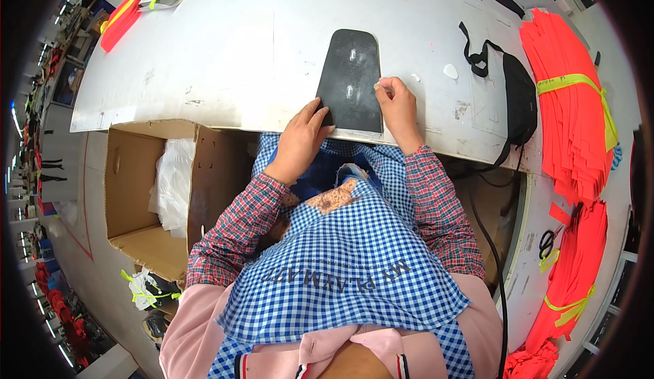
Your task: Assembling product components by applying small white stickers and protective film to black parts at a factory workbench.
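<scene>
A dark grey, tapered flat panel [351, 69] with rounded far corners lies on the white table in front of me. It has two small light slots or marks along its middle. My left hand [298, 139] rests at the panel's near left edge, fingers stretched out and touching it. At the right edge, my right hand [398, 106] is closed in a pinch. Something small and whitish may be between the fingertips, too small to name. A white oval piece [450, 71], like tailor's chalk, lies to the right, with a smaller white bit [415, 77] nearby.
Right of the panel sits a black bag [519, 100] with straps. Stacks of bright orange-red fabric [569, 127], tied with yellow strips, line the right side near black scissors [546, 243]. An open cardboard box [146, 236] with clear plastic stands left below the table [225, 59].
</scene>
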The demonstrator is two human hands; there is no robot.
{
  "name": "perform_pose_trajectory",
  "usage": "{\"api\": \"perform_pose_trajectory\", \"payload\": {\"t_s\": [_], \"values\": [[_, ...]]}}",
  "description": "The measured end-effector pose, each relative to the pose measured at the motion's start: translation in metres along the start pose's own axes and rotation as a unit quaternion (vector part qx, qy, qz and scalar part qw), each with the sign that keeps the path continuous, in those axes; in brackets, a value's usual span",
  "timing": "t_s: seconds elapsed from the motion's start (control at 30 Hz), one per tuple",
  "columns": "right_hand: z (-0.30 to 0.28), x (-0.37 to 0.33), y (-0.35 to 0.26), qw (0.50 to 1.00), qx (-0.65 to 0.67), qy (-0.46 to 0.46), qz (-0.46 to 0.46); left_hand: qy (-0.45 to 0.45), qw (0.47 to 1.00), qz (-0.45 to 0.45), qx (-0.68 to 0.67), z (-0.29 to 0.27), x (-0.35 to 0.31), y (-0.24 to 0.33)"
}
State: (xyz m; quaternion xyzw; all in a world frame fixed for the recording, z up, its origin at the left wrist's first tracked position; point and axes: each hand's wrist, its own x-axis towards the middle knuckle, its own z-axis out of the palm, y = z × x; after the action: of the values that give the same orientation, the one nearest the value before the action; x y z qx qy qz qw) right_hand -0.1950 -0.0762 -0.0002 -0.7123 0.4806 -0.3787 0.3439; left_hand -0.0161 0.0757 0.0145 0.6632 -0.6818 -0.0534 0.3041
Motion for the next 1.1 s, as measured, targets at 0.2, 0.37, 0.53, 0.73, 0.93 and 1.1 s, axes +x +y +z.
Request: {"api": "perform_pose_trajectory", "payload": {"t_s": [0.2, 0.37, 0.53, 0.73, 0.93, 1.1], "values": [[0.002, 0.0, 0.004, 1.0, -0.001, 0.004, -0.005, 0.038, 0.999, 0.0, -0.024, 0.005, 0.02, -0.004], [0.0, 0.002, 0.001, 1.0, -0.01, 0.003, 0.006, 0.045, 0.998, 0.022, -0.032, 0.018, 0.064, -0.026], [0.003, 0.002, 0.002, 1.0, -0.003, 0.008, 0.005, -0.019, 0.998, 0.038, 0.04, 0.027, 0.08, -0.038], [0.004, 0.001, 0.004, 1.0, -0.001, 0.012, 0.005, -0.018, 0.999, 0.021, -0.017, 0.034, 0.079, -0.037], [0.004, 0.001, 0.003, 1.0, 0.003, 0.007, 0.005, 0.019, 0.999, 0.038, -0.011, 0.039, 0.075, -0.038], [0.003, 0.0, 0.001, 1.0, -0.004, 0.001, 0.001, 0.039, 0.998, 0.047, -0.025, 0.041, 0.073, -0.037]]}}
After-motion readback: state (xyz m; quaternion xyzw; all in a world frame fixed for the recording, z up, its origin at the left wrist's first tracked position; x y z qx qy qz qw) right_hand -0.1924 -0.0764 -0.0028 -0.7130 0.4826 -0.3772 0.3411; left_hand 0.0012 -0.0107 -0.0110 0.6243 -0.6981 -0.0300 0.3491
